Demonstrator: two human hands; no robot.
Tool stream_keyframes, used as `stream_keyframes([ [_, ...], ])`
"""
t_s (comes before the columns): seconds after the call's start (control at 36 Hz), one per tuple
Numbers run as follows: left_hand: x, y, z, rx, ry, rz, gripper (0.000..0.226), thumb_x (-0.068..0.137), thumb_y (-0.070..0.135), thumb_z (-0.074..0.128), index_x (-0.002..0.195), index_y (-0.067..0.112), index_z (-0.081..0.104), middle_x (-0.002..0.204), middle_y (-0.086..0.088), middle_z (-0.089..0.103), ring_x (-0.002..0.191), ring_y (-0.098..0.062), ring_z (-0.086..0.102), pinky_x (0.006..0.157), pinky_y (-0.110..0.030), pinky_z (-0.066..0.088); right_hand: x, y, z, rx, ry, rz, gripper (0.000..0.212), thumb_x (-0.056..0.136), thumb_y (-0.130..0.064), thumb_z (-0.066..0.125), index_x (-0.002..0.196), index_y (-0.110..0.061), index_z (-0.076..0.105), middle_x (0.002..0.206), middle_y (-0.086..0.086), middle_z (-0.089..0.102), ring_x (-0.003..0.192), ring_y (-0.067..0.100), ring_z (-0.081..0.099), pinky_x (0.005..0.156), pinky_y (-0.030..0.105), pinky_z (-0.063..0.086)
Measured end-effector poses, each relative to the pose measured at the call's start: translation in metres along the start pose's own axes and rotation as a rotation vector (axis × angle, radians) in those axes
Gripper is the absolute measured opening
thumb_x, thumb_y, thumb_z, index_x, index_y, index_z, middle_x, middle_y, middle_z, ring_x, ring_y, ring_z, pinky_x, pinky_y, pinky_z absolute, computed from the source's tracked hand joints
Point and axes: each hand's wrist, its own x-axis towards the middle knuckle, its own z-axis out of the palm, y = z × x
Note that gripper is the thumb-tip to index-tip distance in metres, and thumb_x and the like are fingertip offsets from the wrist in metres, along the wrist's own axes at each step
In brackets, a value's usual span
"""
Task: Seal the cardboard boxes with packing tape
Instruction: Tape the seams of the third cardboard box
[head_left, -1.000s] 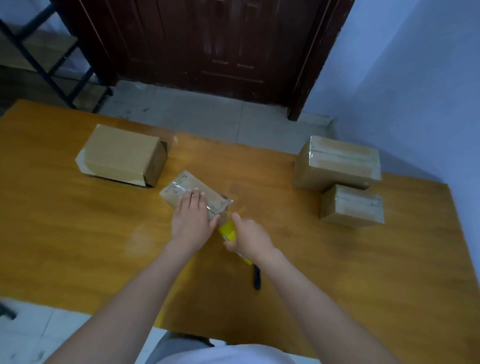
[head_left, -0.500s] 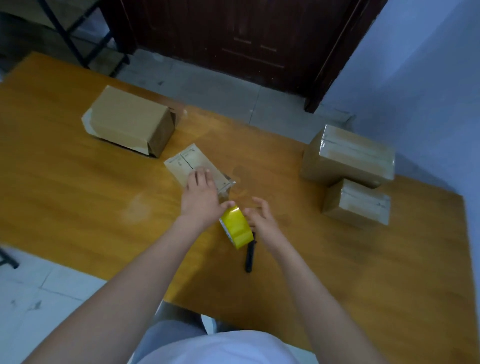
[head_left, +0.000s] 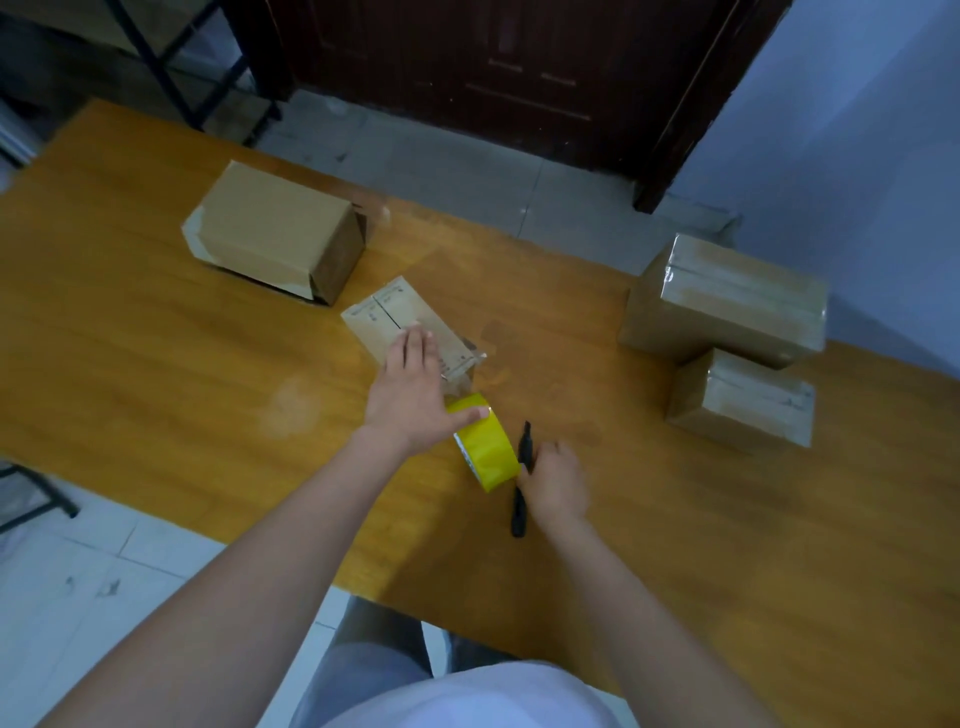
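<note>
Left hand (head_left: 410, 400): lies flat, fingers straight, pressing on a small flat box (head_left: 402, 325) at the middle of the wooden surface (head_left: 156, 364); its thumb reaches out over the tape roll.
Tape roll (head_left: 485, 449): yellow, standing on edge at 4 o'clock from the small box, between the two hands.
Right hand (head_left: 553, 480): fingers curled on a black knife (head_left: 521, 480) just right of the roll; blur hides whether the grip has closed.
Larger box (head_left: 278, 236): at 10 o'clock, flaps loose.
Two taped boxes (head_left: 727, 299): at 3 o'clock, touching, well apart from the hands; the smaller box (head_left: 743, 402) sits nearer.
</note>
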Motion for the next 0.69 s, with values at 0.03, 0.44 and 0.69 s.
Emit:
stream_keyframes([
  [0.03,0.0,0.0,0.0,-0.004,-0.001,-0.001,0.119,0.075,0.086,0.029,0.15,0.001,-0.008,0.159,-0.015,-0.01,0.147,-0.028,-0.011,0.119,-0.038,0.005,0.001,0.001,-0.001,-0.012,0.012,0.001,0.029,0.092,-0.028,0.053,0.11,-0.006,0.056,0.117,0.011,0.049,0.115,0.031,0.047,0.09,0.04,0.04],
  [0.44,-0.004,-0.003,0.005,-0.059,0.026,-0.021,0.119,0.072,0.088,0.029,0.15,0.009,-0.014,0.159,-0.006,-0.017,0.146,-0.02,-0.015,0.119,-0.037,0.005,0.028,-0.024,-0.105,-0.218,0.276,-0.919,0.021,0.074,-0.006,0.072,0.083,-0.012,0.054,0.077,0.005,0.053,0.068,0.028,0.053,0.049,0.027,0.028],
  [0.69,-0.003,-0.003,0.007,-0.053,0.039,-0.015,0.12,0.071,0.089,0.025,0.151,0.008,-0.013,0.159,-0.008,-0.016,0.146,-0.022,-0.014,0.119,-0.036,0.002,0.04,-0.038,-0.11,-0.299,0.232,-1.093,0.018,0.071,-0.012,0.077,0.072,-0.013,0.058,0.068,0.004,0.054,0.061,0.027,0.055,0.05,0.028,0.03],
])
